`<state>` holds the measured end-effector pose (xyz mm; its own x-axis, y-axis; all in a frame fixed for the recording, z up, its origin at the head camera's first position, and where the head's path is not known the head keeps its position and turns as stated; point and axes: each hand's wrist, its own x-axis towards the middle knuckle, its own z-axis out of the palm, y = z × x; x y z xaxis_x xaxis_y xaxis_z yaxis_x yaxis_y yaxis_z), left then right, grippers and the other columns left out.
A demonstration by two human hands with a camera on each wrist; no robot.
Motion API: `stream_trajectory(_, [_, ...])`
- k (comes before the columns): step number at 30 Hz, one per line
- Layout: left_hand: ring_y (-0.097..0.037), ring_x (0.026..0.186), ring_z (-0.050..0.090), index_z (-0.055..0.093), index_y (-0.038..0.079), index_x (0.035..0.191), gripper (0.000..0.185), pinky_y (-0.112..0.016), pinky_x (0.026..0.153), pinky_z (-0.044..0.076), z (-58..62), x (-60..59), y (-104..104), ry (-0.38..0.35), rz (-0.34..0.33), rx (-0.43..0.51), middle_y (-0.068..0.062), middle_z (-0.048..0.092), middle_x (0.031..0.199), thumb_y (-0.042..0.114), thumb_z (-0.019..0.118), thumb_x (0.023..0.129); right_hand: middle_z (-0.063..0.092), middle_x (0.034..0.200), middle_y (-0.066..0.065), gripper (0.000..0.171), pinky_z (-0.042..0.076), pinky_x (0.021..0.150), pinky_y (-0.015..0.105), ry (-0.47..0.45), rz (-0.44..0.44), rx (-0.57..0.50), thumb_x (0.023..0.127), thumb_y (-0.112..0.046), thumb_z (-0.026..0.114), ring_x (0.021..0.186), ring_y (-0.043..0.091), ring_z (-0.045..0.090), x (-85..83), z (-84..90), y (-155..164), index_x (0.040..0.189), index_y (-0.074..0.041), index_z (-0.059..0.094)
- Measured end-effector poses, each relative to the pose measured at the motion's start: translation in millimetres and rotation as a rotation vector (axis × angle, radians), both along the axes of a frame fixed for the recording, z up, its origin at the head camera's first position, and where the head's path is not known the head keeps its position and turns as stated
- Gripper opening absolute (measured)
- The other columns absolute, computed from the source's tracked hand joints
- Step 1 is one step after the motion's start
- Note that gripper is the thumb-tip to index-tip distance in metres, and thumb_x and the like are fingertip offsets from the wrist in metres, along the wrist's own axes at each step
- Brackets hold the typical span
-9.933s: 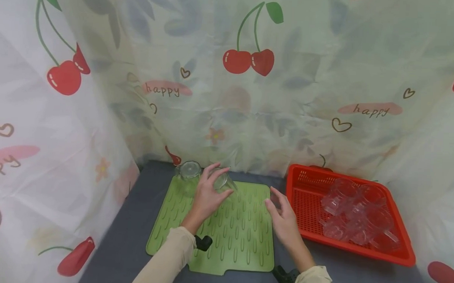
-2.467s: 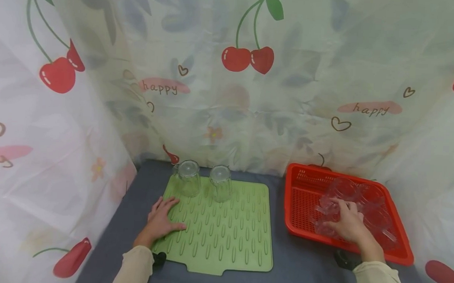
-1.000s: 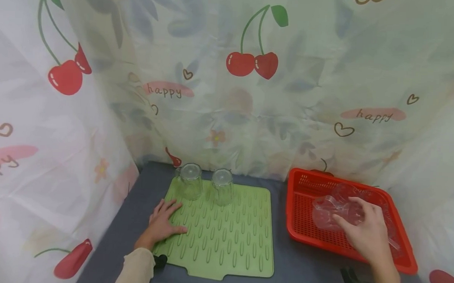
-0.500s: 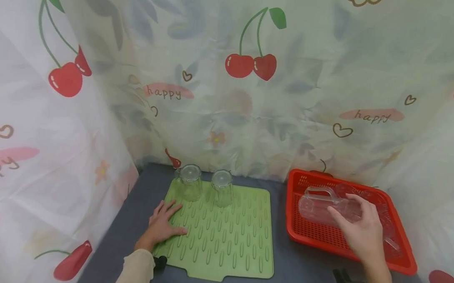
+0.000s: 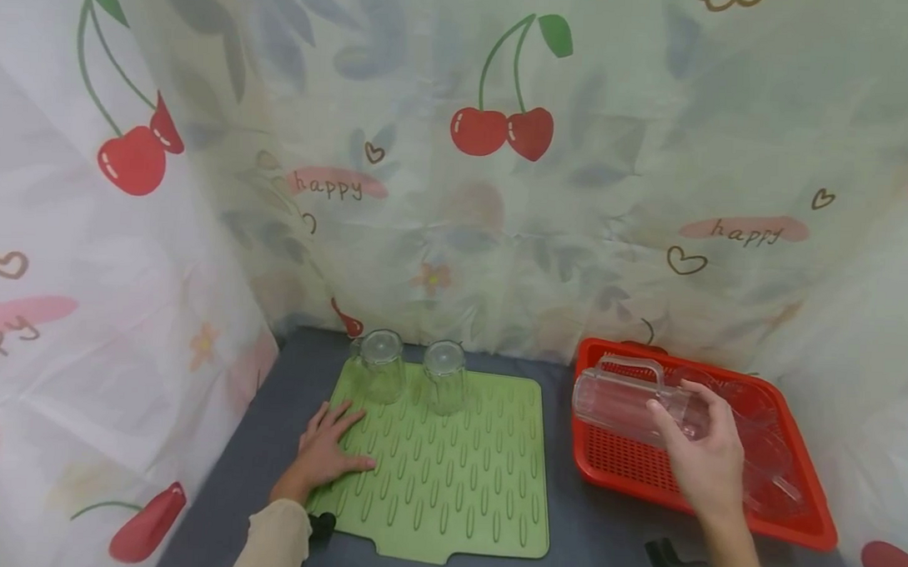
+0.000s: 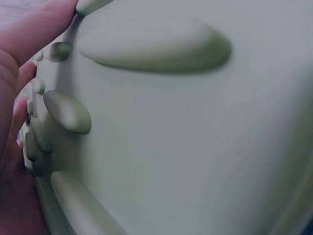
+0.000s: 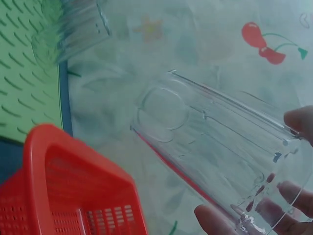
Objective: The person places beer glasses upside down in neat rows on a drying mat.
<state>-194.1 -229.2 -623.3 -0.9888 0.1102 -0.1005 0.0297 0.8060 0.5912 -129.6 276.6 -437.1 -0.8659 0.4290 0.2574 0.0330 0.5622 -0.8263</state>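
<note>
My right hand (image 5: 706, 459) grips a clear glass mug (image 5: 618, 402) near one end, thumb on one side and fingers on the other. The mug lies sideways in the air over the left part of the red basket (image 5: 627, 483), its handle on the upper side. In the right wrist view its round base (image 7: 162, 112) points away from the fingers. My left hand (image 5: 324, 450) rests with spread fingers on the left edge of the green ridged mat (image 5: 455, 475). Two glass mugs, one at the back left (image 5: 382, 369) and another beside it (image 5: 445, 379), stand upside down on the mat.
Several more clear mugs (image 5: 767, 449) lie in the right part of the basket. A dark grey cloth (image 5: 566, 521) covers the table. Curtains printed with cherries (image 5: 504, 133) close off the back and both sides.
My right hand has lifted the mug from among the others in the basket, turned it sideways and moved it left. Earlier, my left hand left the second mug and settled on the mat's edge.
</note>
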Motion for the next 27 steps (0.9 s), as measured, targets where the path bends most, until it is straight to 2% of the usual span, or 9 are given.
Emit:
stream_trajectory(5, [-0.044, 0.159, 0.001, 0.043, 0.024, 0.157, 0.103, -0.077, 0.116, 0.015, 0.8, -0.3, 0, -0.004, 0.001, 0.000, -0.009, 0.020, 0.172, 0.063, 0.085, 0.071, 0.054, 0.137, 0.003, 0.060, 0.050, 0.071, 0.003, -0.036, 0.061, -0.062, 0.097, -0.036, 0.069, 0.096, -0.013, 0.055, 0.3, 0.3, -7, 0.149, -0.020, 0.044])
stream_trajectory(7, [-0.044, 0.159, 0.000, 0.043, 0.025, 0.157, 0.103, -0.077, 0.116, 0.015, 0.8, -0.2, 0, -0.005, 0.003, 0.003, -0.008, 0.021, 0.172, 0.063, 0.085, 0.071, 0.053, 0.141, 0.005, 0.061, 0.051, 0.073, 0.004, -0.064, 0.087, -0.082, 0.099, -0.039, 0.066, 0.100, -0.011, 0.057, 0.1, -0.1, -9, 0.152, -0.022, 0.040])
stream_trajectory(10, [-0.044, 0.159, 0.000, 0.043, 0.025, 0.157, 0.103, -0.077, 0.116, 0.015, -0.1, -0.2, 0, -0.004, 0.004, 0.001, -0.009, 0.021, 0.172, 0.063, 0.085, 0.071, 0.050, 0.147, 0.009, 0.062, 0.050, 0.075, 0.003, -0.092, 0.110, -0.100, 0.101, -0.041, 0.061, 0.114, 0.005, 0.061, -0.2, -0.5, -12, 0.155, -0.023, 0.035])
stream_trajectory(12, [-0.044, 0.159, 0.000, 0.043, 0.025, 0.157, 0.103, -0.077, 0.116, 0.015, -1.1, -0.5, -1, -0.004, 0.005, 0.001, -0.008, 0.021, 0.172, 0.063, 0.085, 0.071, 0.048, 0.151, 0.008, 0.062, 0.050, 0.077, 0.004, -0.108, 0.117, -0.111, 0.102, -0.043, 0.058, 0.123, 0.019, 0.058, 0.0, -0.3, -15, 0.156, -0.025, 0.033])
stream_trajectory(14, [-0.043, 0.159, 0.000, 0.043, 0.025, 0.157, 0.103, -0.076, 0.117, 0.015, -1.2, -0.8, -1, -0.005, 0.005, -0.004, -0.008, 0.020, 0.172, 0.063, 0.085, 0.071, 0.047, 0.152, 0.009, 0.062, 0.050, 0.079, 0.005, -0.116, 0.118, -0.111, 0.103, -0.044, 0.056, 0.128, 0.027, 0.055, 0.3, -0.5, -19, 0.156, -0.025, 0.032])
stream_trajectory(17, [-0.043, 0.159, -0.001, 0.043, 0.025, 0.157, 0.103, -0.076, 0.117, 0.015, -0.6, -1.0, -1, -0.008, 0.007, 0.005, -0.008, 0.020, 0.172, 0.063, 0.086, 0.071, 0.047, 0.151, 0.008, 0.061, 0.051, 0.085, 0.009, -0.129, 0.132, -0.117, 0.104, -0.046, 0.052, 0.130, 0.027, 0.054, 0.3, -0.9, -23, 0.157, -0.025, 0.030])
stream_trajectory(21, [-0.044, 0.159, 0.000, 0.043, 0.025, 0.157, 0.103, -0.076, 0.116, 0.015, -0.3, -0.7, 0, -0.004, 0.009, 0.010, -0.008, 0.021, 0.172, 0.062, 0.086, 0.070, 0.045, 0.152, 0.008, 0.060, 0.048, 0.086, 0.006, -0.126, 0.158, -0.118, 0.106, -0.047, 0.046, 0.129, 0.022, 0.051, 0.1, -2.7, -27, 0.157, -0.023, 0.027])
stream_trajectory(25, [-0.044, 0.159, 0.000, 0.043, 0.025, 0.157, 0.103, -0.076, 0.116, 0.015, 0.5, -0.5, 2, -0.010, 0.011, 0.009, -0.008, 0.020, 0.172, 0.062, 0.086, 0.071, 0.042, 0.155, 0.008, 0.058, 0.052, 0.102, 0.025, -0.135, 0.171, -0.142, 0.108, -0.048, 0.039, 0.130, 0.019, 0.046, -0.1, -4.2, -31, 0.158, -0.023, 0.024])
stream_trajectory(27, [-0.044, 0.159, 0.000, 0.043, 0.025, 0.157, 0.103, -0.077, 0.117, 0.014, 1.8, -0.4, 2, -0.013, 0.011, 0.009, -0.008, 0.020, 0.172, 0.062, 0.086, 0.071, 0.041, 0.156, 0.008, 0.058, 0.050, 0.103, 0.027, -0.144, 0.178, -0.149, 0.108, -0.049, 0.036, 0.130, 0.018, 0.045, -0.4, -5.2, -33, 0.158, -0.023, 0.024])
